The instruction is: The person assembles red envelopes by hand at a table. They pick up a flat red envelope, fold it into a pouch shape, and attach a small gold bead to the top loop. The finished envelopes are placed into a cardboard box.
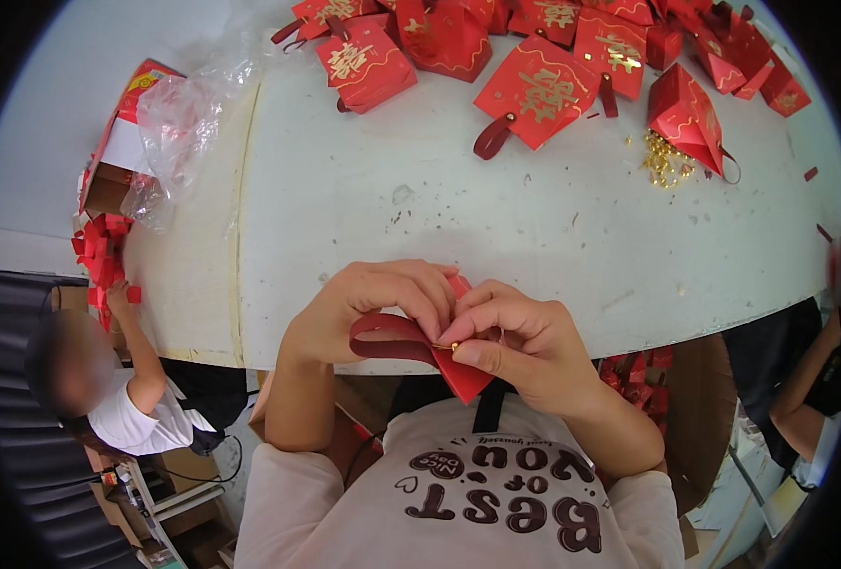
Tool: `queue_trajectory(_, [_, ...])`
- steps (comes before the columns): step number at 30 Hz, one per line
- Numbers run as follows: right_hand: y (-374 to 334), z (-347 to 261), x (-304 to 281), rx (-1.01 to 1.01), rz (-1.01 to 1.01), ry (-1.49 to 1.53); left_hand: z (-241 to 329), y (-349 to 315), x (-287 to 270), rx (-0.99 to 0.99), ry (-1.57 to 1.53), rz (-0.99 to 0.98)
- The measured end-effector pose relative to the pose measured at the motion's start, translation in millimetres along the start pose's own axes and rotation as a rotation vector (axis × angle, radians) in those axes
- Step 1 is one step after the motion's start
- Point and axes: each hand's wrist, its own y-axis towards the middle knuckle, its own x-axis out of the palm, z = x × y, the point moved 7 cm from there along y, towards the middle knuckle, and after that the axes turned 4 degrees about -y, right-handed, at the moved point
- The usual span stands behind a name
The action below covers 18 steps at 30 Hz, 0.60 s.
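Close to my body, over the table's near edge, my left hand [387, 292] grips a small red paper gift box [465, 381] from its left and far side. A dark red ribbon strap [390, 350] loops out to the left from the box, under my left fingers. My right hand [529, 346] is closed at the box's top, with thumb and forefinger pinching a small gold stud [454, 347] where the ribbon meets the box. Fingers of both hands nearly touch there and hide much of the box.
Several red gift boxes with gold print [542, 90] crowd the far side of the white table [344, 190]. Loose gold studs [667, 166] spill beside a tilted box [683, 112]. Clear plastic [175, 123] lies at left near a cardboard box [107, 188]. Other people [140, 408] sit left and right.
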Motion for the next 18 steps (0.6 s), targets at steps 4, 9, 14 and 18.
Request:
queue_trajectory(4, [-1.7, 1.2, -2.3, 0.036, 0.008, -0.016, -0.9, 1.2, -0.2, 0.003, -0.019, 0.010])
queue_trajectory(9, [-1.3, 1.8, -5.0, 0.034, 0.033, -0.080, -0.7, 1.0, 0.2, 0.005, -0.018, 0.030])
queue_trajectory(14, [0.6, 6.4, -3.9, 0.108, 0.049, -0.023, -7.1, -5.0, -4.0, 0.020, -0.049, 0.034])
queue_trajectory(18, [-1.5, 6.7, -6.4, 0.122, 0.068, -0.099, -2.5, -9.6, -11.3, -0.012, 0.043, 0.318])
